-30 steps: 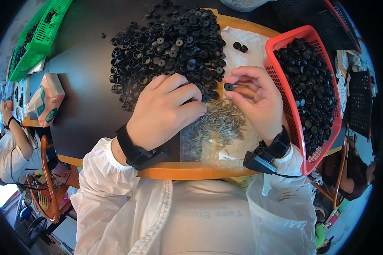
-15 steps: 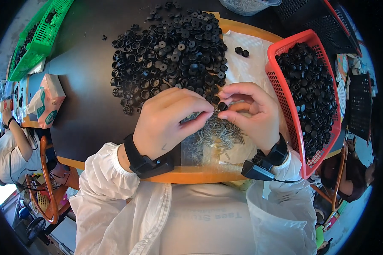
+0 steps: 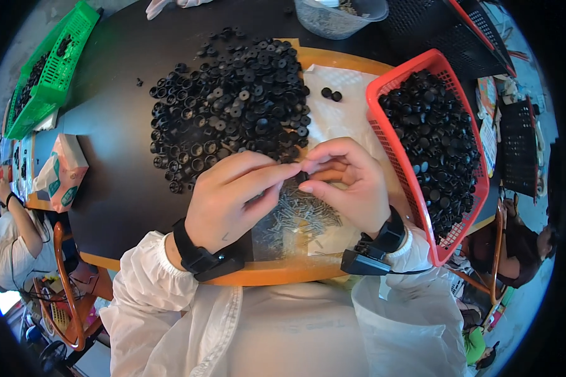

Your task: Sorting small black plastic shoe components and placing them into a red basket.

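Observation:
My left hand (image 3: 233, 195) and my right hand (image 3: 352, 182) meet fingertip to fingertip over the front of the table. Pinched in my right thumb and fingers is a small round black plastic knob (image 3: 302, 176), partly covered by fingers. The left thumb and index finger are closed right against it; whether they hold a screw there is hidden. Below the hands lies a heap of loose metal screws (image 3: 305, 213). Beyond them spreads a large pile of black round plastic parts (image 3: 233, 103), some cup-shaped, some disc-like with a centre hole.
At the right stands a red basket (image 3: 394, 141) full of black knobs. Two black knobs (image 3: 331, 95) rest on a white sheet (image 3: 333, 122). A clear tub (image 3: 339, 25), black crates (image 3: 446, 38), a green basket (image 3: 60, 69) and a tissue pack (image 3: 67, 169) surround the work. People sit at both sides.
The whole view has shifted a little. My left fingertips have closed up to the black knob, and the screw seen between the hands before no longer shows.

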Motion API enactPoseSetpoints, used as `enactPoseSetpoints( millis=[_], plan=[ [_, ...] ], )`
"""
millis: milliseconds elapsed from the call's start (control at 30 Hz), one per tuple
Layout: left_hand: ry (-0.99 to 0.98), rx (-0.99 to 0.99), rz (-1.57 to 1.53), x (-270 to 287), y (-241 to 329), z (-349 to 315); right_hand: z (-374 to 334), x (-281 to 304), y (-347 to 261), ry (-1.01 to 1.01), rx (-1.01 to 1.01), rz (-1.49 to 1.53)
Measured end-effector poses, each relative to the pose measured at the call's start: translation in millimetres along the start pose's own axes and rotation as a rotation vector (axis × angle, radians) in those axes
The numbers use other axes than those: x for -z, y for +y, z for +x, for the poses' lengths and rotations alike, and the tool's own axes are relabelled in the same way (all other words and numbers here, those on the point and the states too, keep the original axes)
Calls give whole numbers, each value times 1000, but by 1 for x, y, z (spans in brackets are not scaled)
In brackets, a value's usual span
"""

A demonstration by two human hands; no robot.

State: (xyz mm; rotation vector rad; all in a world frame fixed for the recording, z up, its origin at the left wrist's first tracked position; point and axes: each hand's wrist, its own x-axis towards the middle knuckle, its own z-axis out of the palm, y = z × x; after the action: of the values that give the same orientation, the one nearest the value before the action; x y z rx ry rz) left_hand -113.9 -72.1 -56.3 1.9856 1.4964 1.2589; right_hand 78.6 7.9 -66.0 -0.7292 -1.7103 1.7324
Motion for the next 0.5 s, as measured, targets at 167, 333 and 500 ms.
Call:
enactPoseSetpoints(
  millis=[167, 333, 500],
  plan=[
    [-4, 119, -65, 1, 5, -1, 0, 2, 0, -12, -55, 50],
    [102, 223, -333, -4, 2, -7, 0, 3, 1, -27, -18, 119],
    [106, 54, -234, -1, 1, -2, -1, 4, 1, -49, -69, 201]
  ],
)
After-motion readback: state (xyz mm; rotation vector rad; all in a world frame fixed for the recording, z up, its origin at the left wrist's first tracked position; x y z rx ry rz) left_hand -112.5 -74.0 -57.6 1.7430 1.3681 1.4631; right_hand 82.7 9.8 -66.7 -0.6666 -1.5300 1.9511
